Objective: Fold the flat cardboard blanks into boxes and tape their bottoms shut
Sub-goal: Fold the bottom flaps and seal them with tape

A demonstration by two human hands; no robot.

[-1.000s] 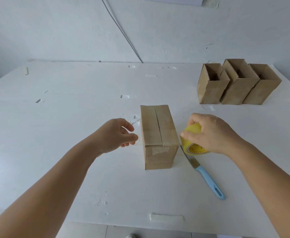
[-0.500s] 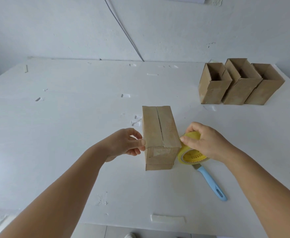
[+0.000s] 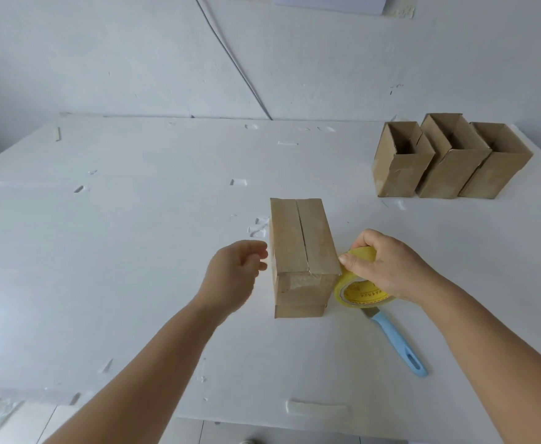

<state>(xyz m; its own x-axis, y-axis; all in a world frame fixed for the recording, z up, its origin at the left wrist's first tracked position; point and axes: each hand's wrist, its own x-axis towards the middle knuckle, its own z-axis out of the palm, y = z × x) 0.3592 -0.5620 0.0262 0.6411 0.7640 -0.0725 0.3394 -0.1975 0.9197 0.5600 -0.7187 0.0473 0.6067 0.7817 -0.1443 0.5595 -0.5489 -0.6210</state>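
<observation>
Centrally on the white table (image 3: 134, 251) stands the cardboard box (image 3: 298, 251), flaps up with the seam between them untaped; a strip of tape shows on its near face. Right hand (image 3: 387, 267) is closed around a yellow tape roll (image 3: 359, 290), thumb at the box's right top edge, roll just beside the box. Left hand (image 3: 234, 274), blurred, fingers loosely curled and holding nothing, sits just left of the box; contact cannot be told. A blue-handled knife (image 3: 397, 344) lies under the roll; three open boxes (image 3: 448, 161) stand far right.

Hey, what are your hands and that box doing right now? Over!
Right hand gripping tape roll. Left hand empty beside box. Seam untaped. Knife close by.
</observation>
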